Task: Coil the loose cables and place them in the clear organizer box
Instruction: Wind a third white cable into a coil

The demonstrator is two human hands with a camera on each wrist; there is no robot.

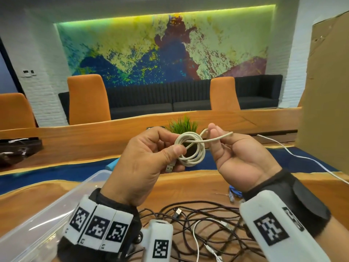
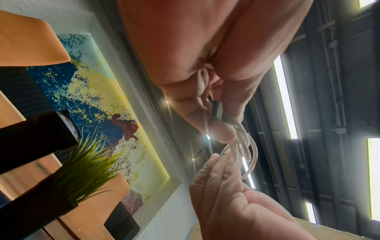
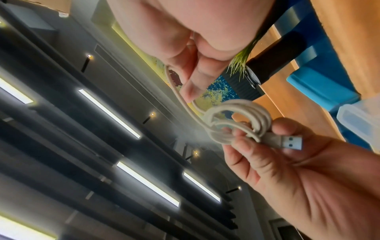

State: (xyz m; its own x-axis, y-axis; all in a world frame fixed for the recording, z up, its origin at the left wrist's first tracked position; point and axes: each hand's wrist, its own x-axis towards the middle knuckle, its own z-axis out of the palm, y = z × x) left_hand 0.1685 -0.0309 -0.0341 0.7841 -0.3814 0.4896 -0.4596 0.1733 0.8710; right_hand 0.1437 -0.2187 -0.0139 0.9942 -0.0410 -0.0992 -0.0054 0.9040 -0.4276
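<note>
1. Box: the clear organizer box [image 1: 40, 214] sits left of the white cable [image 1: 190, 148], low on the table [image 1: 188, 184].
2. Left hand [image 1: 149, 163] pinches the cable's coil.
3. Right hand [image 1: 239, 157] pinches its loose end.
4. Dark cables [image 1: 198, 220] lie below it.

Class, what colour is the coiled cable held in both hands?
Off-white cable; the head view shows it best.

head view looks forward-down, wrist views close, upward
</note>
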